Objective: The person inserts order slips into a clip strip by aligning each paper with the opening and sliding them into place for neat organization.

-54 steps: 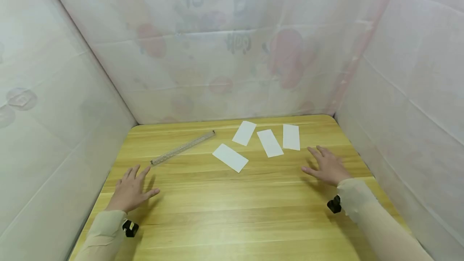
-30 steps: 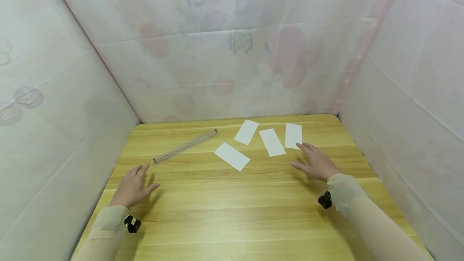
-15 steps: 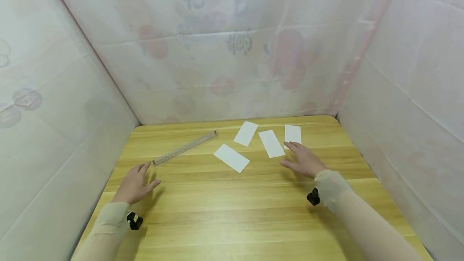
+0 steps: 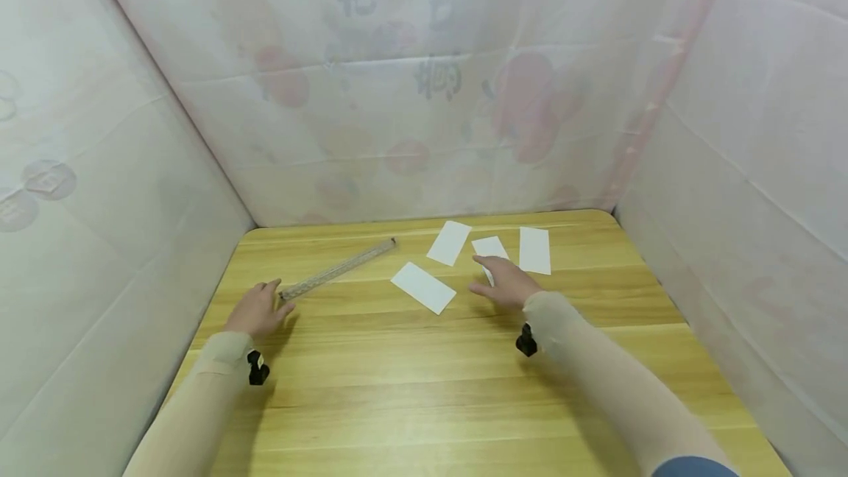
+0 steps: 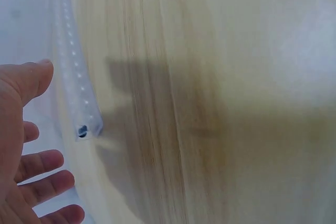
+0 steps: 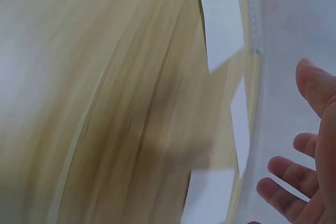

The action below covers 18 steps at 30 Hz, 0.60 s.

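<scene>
Over on the left half of the tabletop (image 4: 411, 389) lies a long clear strip (image 4: 338, 269) with a small dark bit at each end. It sits on a slant: near end at lower left, long axis running away from the person and off to the right, far end stopping short of the bunch of white cards.

Left hand (image 4: 256, 311) is by far the closer one, and I'd say that's the bit that matters. From the head view the strip's near end is right at the gap between index finger and thumb, so the thing stretches forward and rightward from there. Can't tell from up top whether anything touches, but the left wrist view has the fingers (image 5: 43, 164) spread, thumb (image 5: 34, 80) well off from them, nothing pinched.

Right hand (image 4: 509, 284) hangs over the middle card (image 4: 490, 245), hiding its lower part. Its fingers (image 6: 294, 174) are loosely spread too, no card between them. From that side the strip is off to the left, with the back card (image 4: 449, 243) and the front card (image 4: 424, 288) in between. The rightmost card (image 4: 535, 250) lies just beyond the right hand, on its outer side.
</scene>
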Each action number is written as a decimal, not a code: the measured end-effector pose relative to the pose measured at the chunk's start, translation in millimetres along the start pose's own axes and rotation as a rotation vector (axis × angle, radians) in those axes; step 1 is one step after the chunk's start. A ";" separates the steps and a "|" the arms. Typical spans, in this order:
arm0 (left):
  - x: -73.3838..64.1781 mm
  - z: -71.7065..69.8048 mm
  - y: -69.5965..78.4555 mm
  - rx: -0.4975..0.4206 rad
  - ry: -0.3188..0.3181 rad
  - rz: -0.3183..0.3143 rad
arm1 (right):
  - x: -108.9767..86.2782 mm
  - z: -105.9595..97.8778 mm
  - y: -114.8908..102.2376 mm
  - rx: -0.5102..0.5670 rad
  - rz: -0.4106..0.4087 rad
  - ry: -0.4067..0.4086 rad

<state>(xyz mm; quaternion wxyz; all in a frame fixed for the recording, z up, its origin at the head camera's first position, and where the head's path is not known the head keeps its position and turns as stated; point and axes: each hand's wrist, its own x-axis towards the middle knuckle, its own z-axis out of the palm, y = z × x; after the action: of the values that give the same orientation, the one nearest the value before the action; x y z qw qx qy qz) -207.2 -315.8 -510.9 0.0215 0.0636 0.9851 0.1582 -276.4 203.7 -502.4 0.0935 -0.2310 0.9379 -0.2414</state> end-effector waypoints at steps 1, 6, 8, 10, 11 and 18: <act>1.8 0.5 -1.3 0.006 0.000 0.000 | 5.0 3.5 -2.6 0.012 -0.001 -0.007; 7.7 -2.1 1.6 0.017 -0.010 -0.006 | 24.7 21.2 -16.5 0.037 -0.020 -0.039; 10.1 -2.3 4.3 0.025 -0.020 -0.007 | 30.1 27.2 -21.9 0.026 -0.021 -0.050; 12.8 -1.8 6.7 0.038 -0.036 -0.005 | 35.5 30.8 -28.4 0.026 -0.024 -0.061; 14.4 -0.5 7.4 0.045 -0.042 -0.003 | 37.8 31.9 -31.5 0.019 -0.023 -0.064; 26.2 4.8 9.8 0.048 -0.060 0.004 | 59.6 36.8 -52.5 -0.047 -0.026 -0.081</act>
<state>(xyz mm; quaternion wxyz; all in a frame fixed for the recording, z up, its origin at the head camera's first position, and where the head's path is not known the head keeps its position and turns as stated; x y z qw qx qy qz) -231.7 -301.6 -513.0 0.0493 0.0706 0.9875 0.1324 -297.6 119.4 -512.0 0.1226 -0.2546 0.9357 -0.2110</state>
